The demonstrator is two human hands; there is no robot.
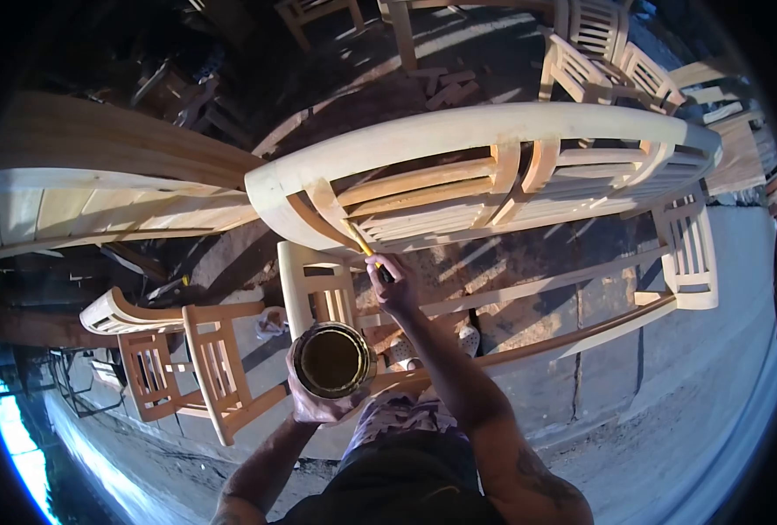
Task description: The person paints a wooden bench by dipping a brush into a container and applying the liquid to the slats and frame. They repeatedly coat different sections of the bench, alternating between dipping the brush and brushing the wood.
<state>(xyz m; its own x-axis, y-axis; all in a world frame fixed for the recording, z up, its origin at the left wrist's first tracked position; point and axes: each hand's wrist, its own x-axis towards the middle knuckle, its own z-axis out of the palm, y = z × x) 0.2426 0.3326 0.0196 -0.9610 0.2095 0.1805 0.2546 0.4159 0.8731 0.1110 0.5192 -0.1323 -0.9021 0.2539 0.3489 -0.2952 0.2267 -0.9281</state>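
A round open can (334,360) with dark brownish liquid inside sits in my left hand (311,398), my fingers wrapped round its side and base. My right hand (392,282) grips a paintbrush (361,238) by its yellow handle, the far end pointing up and away from me. That end lies right at the slatted backrest of a pale wooden bench (471,131). The bench has a curved top rail and an open seat frame (537,289) below, with a slatted armrest (327,289) near the can.
More unpainted wooden furniture stands around: a smaller chair (205,367) at left, slatted chairs (594,70) at the back right, and a large wooden panel (100,206) at upper left. Wood offcuts (449,87) lie behind the bench. My feet (467,339) are under the seat frame.
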